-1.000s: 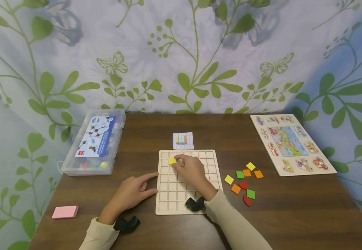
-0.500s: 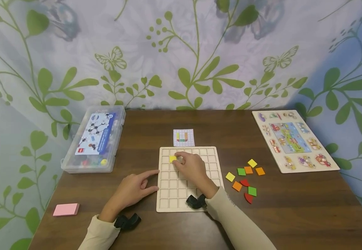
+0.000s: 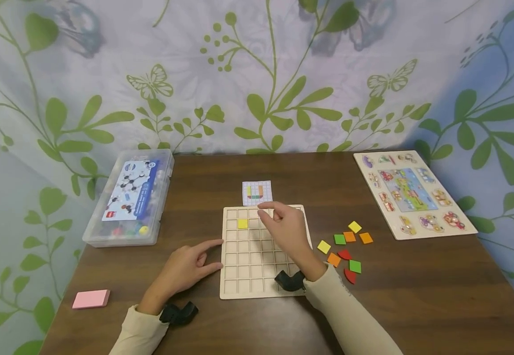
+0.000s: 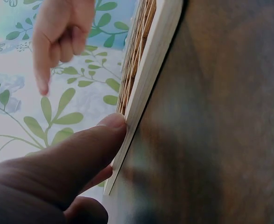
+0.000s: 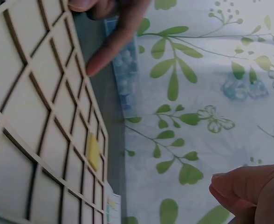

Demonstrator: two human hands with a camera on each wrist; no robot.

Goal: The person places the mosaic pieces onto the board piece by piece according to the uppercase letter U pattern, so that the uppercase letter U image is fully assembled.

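Observation:
A yellow square tile [image 3: 242, 224] lies in a cell of the wooden grid board [image 3: 243, 286], second row from the far edge, second column from the left. It also shows in the right wrist view as a yellow tile [image 5: 93, 151]. Above the board's far part hovers my right hand [image 3: 285, 229], thumb and index extended close together, nothing seen between them. My left hand [image 3: 185, 270] rests at the board's left edge, touching it with thumb and index fingertips. In the left wrist view the left thumb [image 4: 95, 140] presses the board's side.
Beyond the board lies a pattern card [image 3: 257, 193]. Several loose tiles, such as a green one [image 3: 355, 266], lie to the right. A plastic case [image 3: 128, 197] stands at left, a pink block [image 3: 91, 299] nearer, and a picture puzzle [image 3: 412, 197] at far right.
My right hand has let go of the yellow tile and moved up and to the right, away from it. The tile stays in its cell. My left hand keeps its place at the edge.

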